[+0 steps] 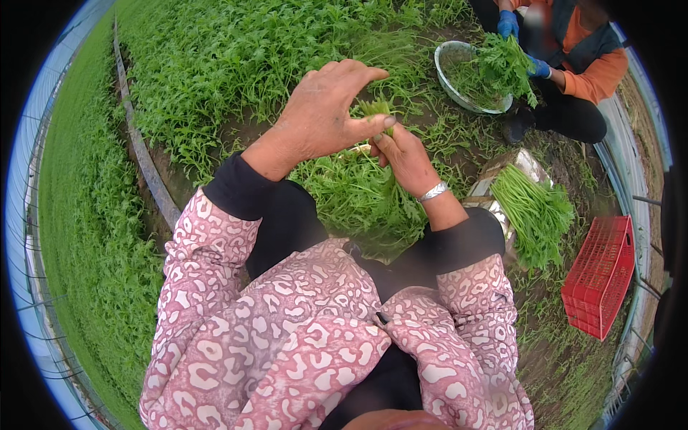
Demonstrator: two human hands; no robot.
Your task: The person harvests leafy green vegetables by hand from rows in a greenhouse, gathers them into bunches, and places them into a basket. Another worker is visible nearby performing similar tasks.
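A bunch of leafy greens (378, 107) is gripped in my right hand (404, 156), its cut stem ends pointing up. My left hand (328, 110) arches beside the stem ends with its fingers spread away from the thumb. The left thumb crosses in front of the stems, close to my right fingers; whether it presses on them I cannot tell. Below my hands, between my knees, lies a heap of loose greens (357, 196) with jagged leaves. Part of a pale container rim (361, 147) shows behind the heap, mostly hidden by my hands and the leaves.
To the right, bundled greens (529, 209) rest on a silvery box (529, 164). A red plastic crate (599, 277) stands beyond. At upper right a co-worker in blue gloves (508, 24) holds greens over a round basin (446, 80). Growing plants (226, 59) cover the left.
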